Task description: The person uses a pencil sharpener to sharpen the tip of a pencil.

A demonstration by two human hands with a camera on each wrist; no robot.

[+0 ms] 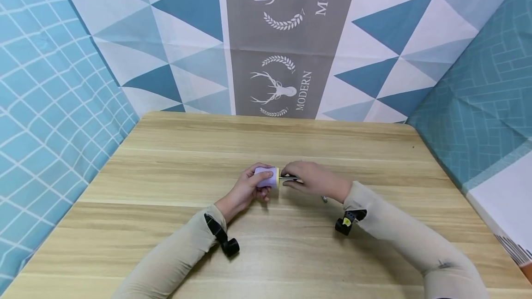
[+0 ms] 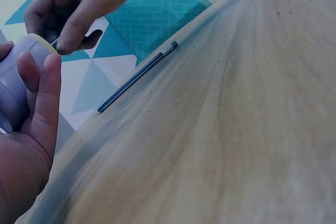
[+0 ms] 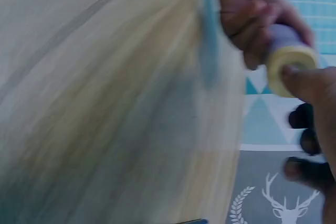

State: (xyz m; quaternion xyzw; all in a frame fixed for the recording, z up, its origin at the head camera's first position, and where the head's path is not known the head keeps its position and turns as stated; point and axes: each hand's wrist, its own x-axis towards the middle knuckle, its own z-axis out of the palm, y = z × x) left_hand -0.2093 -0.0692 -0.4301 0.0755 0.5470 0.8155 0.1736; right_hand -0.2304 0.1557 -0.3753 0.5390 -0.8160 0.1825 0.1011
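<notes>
A lavender cylindrical cup (image 1: 265, 176) with a yellow rim lies on its side in my left hand (image 1: 244, 190), which grips it around the wall. Its yellow-rimmed mouth (image 3: 295, 56) faces my right hand (image 1: 311, 177). Between the right thumb and fingers, a thin dark, silver-edged stick (image 1: 290, 178) runs up to that mouth; its exact kind is not clear. In the right wrist view the thumb (image 3: 304, 80) overlaps the opening, hiding what is inside. On the table beyond lies a dark pencil (image 2: 134, 81) with a metal band near one end.
The wooden table (image 1: 174, 170) runs back to a patterned cloth wall (image 1: 278, 59), with blue cloth on both sides. A dark end of a thin rod (image 3: 197, 221) shows at the lower edge of the right wrist view. A blurred blue strip (image 3: 209, 30) stands higher up there.
</notes>
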